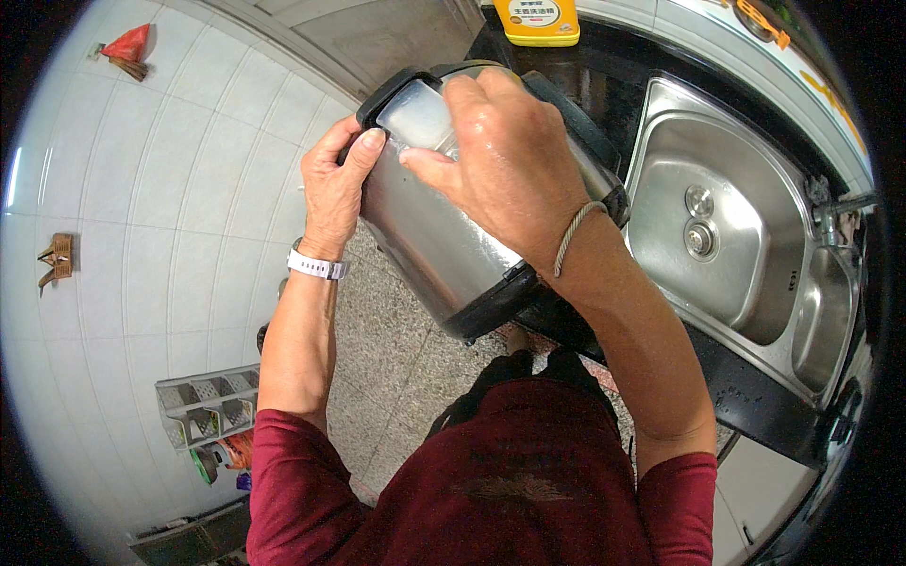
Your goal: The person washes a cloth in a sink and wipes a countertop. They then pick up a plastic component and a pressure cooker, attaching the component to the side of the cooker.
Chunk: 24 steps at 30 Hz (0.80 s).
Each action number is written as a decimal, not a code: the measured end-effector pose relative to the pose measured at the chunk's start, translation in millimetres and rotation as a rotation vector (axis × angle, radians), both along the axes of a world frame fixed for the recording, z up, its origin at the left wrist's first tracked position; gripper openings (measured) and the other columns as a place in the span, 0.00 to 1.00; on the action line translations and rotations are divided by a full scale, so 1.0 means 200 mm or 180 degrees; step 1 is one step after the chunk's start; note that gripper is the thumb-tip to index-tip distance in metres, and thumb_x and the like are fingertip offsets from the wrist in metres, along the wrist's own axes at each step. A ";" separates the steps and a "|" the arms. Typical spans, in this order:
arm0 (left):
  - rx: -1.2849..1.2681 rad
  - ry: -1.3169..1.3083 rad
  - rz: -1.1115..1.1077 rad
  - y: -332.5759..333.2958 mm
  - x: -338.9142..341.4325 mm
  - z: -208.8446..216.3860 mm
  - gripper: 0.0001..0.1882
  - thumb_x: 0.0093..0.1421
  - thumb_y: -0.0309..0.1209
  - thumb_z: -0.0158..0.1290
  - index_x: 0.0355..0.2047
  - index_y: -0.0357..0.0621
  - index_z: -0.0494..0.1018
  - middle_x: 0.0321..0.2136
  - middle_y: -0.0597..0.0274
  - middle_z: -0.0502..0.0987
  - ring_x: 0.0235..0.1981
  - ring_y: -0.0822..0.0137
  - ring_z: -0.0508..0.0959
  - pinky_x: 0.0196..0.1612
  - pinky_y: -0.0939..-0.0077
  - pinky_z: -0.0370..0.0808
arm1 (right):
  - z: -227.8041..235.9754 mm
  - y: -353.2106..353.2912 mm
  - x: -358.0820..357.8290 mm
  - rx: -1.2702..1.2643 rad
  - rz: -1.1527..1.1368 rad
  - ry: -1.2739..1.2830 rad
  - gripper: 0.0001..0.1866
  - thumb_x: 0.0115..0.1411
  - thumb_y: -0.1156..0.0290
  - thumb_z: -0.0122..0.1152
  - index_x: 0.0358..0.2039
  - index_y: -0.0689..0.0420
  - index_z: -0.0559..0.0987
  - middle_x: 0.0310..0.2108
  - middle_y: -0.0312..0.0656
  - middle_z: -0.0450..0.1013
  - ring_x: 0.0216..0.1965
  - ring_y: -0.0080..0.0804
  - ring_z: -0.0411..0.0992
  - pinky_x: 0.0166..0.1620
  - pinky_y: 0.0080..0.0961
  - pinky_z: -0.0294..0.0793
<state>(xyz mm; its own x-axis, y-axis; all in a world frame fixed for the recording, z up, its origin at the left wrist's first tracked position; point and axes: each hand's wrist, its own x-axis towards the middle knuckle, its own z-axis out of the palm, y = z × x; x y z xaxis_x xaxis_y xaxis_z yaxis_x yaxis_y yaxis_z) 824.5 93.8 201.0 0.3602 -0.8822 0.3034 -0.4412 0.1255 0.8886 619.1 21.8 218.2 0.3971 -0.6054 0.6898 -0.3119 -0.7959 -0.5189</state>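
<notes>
A large silver appliance with black end rims (429,226), shaped like an electric cooker, is tilted between my hands, partly over the dark counter. Its metal side looks wet. My left hand (342,174) grips the black rim at its far left corner, thumb on the near side. Across its upper part lies my right hand (510,141), fingers bent down and thumb stretched toward the left. Under those fingers shows a pale, glossy panel (413,115). My right fingertips are hidden, and whether they hold anything small I cannot make out.
To the right, a steel sink (651,189) with a drain and a tap (830,222) is set in the black counter (755,410). A yellow package (536,21) stands at the back. Left are a tiled wall (142,179) and a grey rack (203,401).
</notes>
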 end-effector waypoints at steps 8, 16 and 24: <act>-0.0042 0.0049 -0.0144 0.02 0.01 0.00 0.17 0.64 0.35 0.61 0.49 0.39 0.79 0.39 0.69 0.80 0.40 0.78 0.74 0.46 0.80 0.72 | 0.00 -0.01 -0.01 -0.0033 0.0136 0.0051 0.23 0.49 0.58 0.75 0.32 0.65 0.77 0.29 0.52 0.72 0.32 0.52 0.76 0.36 0.40 0.77; 0.0118 0.0305 -0.0325 0.03 -0.01 0.04 0.21 0.63 0.38 0.61 0.51 0.39 0.78 0.42 0.67 0.80 0.43 0.75 0.75 0.50 0.78 0.72 | 0.01 -0.02 -0.01 -0.0167 0.0045 0.0067 0.22 0.49 0.58 0.75 0.28 0.65 0.78 0.28 0.52 0.72 0.29 0.50 0.76 0.35 0.40 0.77; 0.0109 0.0244 -0.0219 0.02 -0.01 0.03 0.21 0.63 0.37 0.61 0.52 0.38 0.78 0.42 0.67 0.80 0.42 0.76 0.75 0.49 0.79 0.72 | -0.02 -0.06 -0.01 -0.0278 0.0029 0.0062 0.22 0.48 0.57 0.75 0.28 0.65 0.79 0.26 0.51 0.73 0.28 0.49 0.76 0.33 0.39 0.76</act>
<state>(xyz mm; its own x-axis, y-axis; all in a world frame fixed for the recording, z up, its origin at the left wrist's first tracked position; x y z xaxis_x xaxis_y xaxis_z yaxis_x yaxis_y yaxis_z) 822.8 96.8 206.5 0.3194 -0.9150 0.2466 -0.3632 0.1222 0.9237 617.5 10.3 214.3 0.4163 -0.5395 0.7319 -0.3138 -0.8407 -0.4412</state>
